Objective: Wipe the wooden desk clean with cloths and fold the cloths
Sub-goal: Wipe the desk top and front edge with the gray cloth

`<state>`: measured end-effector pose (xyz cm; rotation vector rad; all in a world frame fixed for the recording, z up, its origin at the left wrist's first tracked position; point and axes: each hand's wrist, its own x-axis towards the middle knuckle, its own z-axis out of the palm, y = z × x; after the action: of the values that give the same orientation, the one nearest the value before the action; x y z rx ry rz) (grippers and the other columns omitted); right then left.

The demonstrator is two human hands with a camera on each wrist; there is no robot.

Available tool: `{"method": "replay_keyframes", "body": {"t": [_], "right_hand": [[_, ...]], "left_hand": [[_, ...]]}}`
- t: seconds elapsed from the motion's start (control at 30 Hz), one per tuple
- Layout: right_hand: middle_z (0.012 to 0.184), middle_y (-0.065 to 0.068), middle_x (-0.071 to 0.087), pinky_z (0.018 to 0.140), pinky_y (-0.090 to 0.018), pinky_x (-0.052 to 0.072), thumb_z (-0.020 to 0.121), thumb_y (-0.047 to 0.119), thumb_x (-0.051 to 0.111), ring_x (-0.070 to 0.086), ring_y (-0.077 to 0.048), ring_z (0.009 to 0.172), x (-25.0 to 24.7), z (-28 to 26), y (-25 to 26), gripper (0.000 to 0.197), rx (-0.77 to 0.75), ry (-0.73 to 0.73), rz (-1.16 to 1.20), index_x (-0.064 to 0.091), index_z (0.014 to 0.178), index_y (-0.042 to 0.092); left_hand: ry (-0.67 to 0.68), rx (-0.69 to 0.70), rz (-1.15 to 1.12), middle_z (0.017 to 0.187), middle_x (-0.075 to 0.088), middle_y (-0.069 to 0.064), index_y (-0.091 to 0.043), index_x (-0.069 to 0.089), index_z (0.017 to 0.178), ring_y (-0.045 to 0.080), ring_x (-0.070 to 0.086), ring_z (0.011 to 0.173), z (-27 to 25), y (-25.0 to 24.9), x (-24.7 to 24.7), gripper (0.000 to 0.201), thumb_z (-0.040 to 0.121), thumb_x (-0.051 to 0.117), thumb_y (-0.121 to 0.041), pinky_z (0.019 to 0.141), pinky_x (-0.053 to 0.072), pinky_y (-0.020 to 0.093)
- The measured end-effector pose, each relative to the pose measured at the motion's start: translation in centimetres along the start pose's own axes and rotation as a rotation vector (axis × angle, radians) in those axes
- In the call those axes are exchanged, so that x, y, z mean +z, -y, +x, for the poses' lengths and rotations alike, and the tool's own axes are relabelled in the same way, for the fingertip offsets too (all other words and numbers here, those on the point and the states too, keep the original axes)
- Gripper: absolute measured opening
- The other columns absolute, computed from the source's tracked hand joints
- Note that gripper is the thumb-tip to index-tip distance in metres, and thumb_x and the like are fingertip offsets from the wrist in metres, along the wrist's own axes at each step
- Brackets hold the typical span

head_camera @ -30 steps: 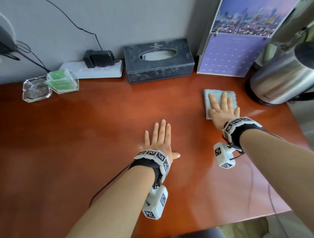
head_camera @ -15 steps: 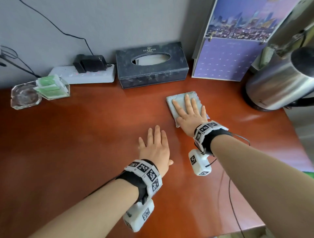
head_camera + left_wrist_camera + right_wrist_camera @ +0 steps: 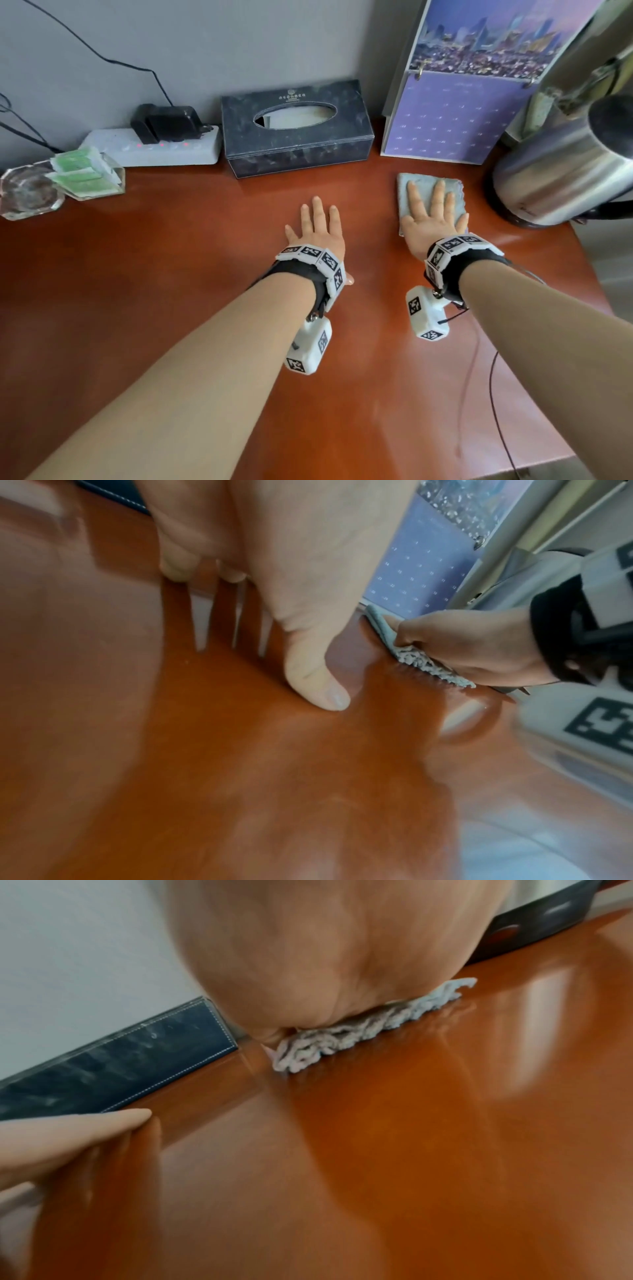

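A folded pale blue cloth (image 3: pixel 424 186) lies on the glossy red-brown wooden desk (image 3: pixel 171 274), toward the back right. My right hand (image 3: pixel 431 212) presses flat on it with straight, spread fingers. The cloth's fuzzy edge (image 3: pixel 346 1039) shows under the palm in the right wrist view, and beside my right hand (image 3: pixel 479 647) as a grey strip (image 3: pixel 421 664) in the left wrist view. My left hand (image 3: pixel 317 229) lies flat on the bare desk left of the cloth, fingers straight, holding nothing; its thumb (image 3: pixel 318 680) touches the wood.
Along the back wall stand a dark tissue box (image 3: pixel 296 126), a white power strip (image 3: pixel 154 147) with a black adapter, a glass ashtray (image 3: pixel 29 193) with green packets (image 3: pixel 82 173), and a purple calendar (image 3: pixel 455 102). A steel kettle (image 3: pixel 561 171) stands right of the cloth.
My right hand slid the cloth leftward toward the middle half a second ago, then back right toward the kettle. My left hand stayed flat on the desk.
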<state>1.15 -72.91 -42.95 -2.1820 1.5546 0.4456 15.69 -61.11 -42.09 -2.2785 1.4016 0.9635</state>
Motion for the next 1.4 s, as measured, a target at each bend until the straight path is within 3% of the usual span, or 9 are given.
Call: {"method": "replay_keyframes", "body": {"t": [0.13,0.27,0.4,0.47,0.7,0.93,1.23,1.3,1.4], "right_hand": [[0.157,-0.007,-0.032,0.116,-0.056,-0.011,0.096,0.042,0.025,-0.023,-0.03,0.146,0.0,-0.1,3.0,0.067,-0.019,0.026,-0.029,-0.015,0.151,0.042],[0.156,-0.007,-0.034,0.116,-0.057,-0.01,0.097,0.043,0.026,-0.024,-0.031,0.146,1.2,-0.9,5.2,0.068,-0.261,0.046,-0.143,-0.017,0.15,0.043],[0.156,-0.003,-0.033,0.117,-0.055,-0.008,0.099,0.04,0.026,-0.023,-0.027,0.146,1.5,-0.5,3.7,0.066,-0.374,0.052,-0.184,-0.017,0.149,0.044],[0.158,-0.001,-0.03,0.118,-0.054,-0.007,0.098,0.039,0.029,-0.021,-0.026,0.147,0.7,0.5,2.0,0.067,-0.352,0.059,-0.148,-0.013,0.149,0.046],[0.161,-0.001,-0.021,0.119,-0.054,-0.004,0.095,0.04,0.031,-0.013,-0.025,0.149,-1.8,2.5,-4.5,0.067,-0.054,-0.042,-0.019,-0.007,0.15,0.049],[0.16,-0.009,-0.023,0.117,-0.056,-0.006,0.095,0.04,0.027,-0.016,-0.03,0.148,-0.7,1.6,-2.4,0.068,0.032,-0.096,-0.018,-0.01,0.152,0.041],[0.157,-0.008,-0.032,0.116,-0.059,-0.011,0.098,0.041,0.026,-0.025,-0.03,0.145,1.7,-1.6,3.5,0.065,-0.292,0.044,-0.08,-0.013,0.151,0.043],[0.159,-0.006,-0.027,0.117,-0.055,-0.011,0.098,0.035,0.031,-0.023,-0.028,0.147,1.3,-1.9,2.5,0.064,-0.354,0.067,-0.006,-0.002,0.153,0.044],[0.164,-0.003,0.002,0.122,-0.037,0.001,0.094,0.016,0.042,0.0,-0.021,0.15,-0.5,-2.7,-0.6,0.054,-0.368,0.06,0.374,0.044,0.143,0.038]], "left_hand": [[-0.072,-0.026,0.001,0.153,-0.039,0.018,-0.012,-0.025,0.151,0.039,-0.026,0.145,0.8,0.2,1.7,0.14,0.07,0.08,-0.055,0.115,0.001,0.065],[-0.11,0.023,-0.064,0.155,-0.035,0.019,-0.009,-0.025,0.151,0.042,-0.025,0.145,1.4,0.5,1.8,0.136,0.074,0.079,-0.051,0.112,-0.003,0.07],[-0.153,-0.048,0.103,0.153,-0.036,0.023,-0.008,-0.03,0.148,0.044,-0.022,0.145,1.9,0.2,2.8,0.145,0.065,0.071,-0.072,0.113,0.009,0.067],[-0.138,-0.041,0.095,0.152,-0.038,0.023,-0.008,-0.031,0.147,0.045,-0.023,0.145,2.3,0.5,3.2,0.146,0.065,0.07,-0.074,0.113,0.009,0.068],[-0.105,-0.057,0.14,0.131,-0.055,0.025,-0.009,-0.039,0.142,0.046,-0.027,0.143,2.6,0.8,3.2,0.144,0.066,0.063,-0.078,0.113,0.008,0.067],[-0.095,-0.048,0.12,0.146,-0.045,0.025,-0.008,-0.035,0.145,0.046,-0.026,0.143,2.1,0.6,2.8,0.143,0.067,0.066,-0.075,0.113,0.008,0.067],[-0.018,-0.115,0.053,0.148,-0.046,0.017,-0.012,-0.033,0.147,0.036,-0.032,0.143,0.2,-0.9,0.9,0.138,0.075,0.077,-0.054,0.116,0.0,0.063],[-0.017,-0.094,0.014,0.148,-0.047,0.014,-0.014,-0.032,0.148,0.033,-0.033,0.143,-0.2,-0.3,0.4,0.137,0.075,0.078,-0.051,0.118,-0.001,0.062],[-0.048,-0.082,-0.044,0.157,-0.033,0.012,-0.016,-0.019,0.154,0.03,-0.021,0.149,-1.2,-0.5,-0.4,0.133,0.073,0.079,-0.053,0.121,0.005,0.055]]}}
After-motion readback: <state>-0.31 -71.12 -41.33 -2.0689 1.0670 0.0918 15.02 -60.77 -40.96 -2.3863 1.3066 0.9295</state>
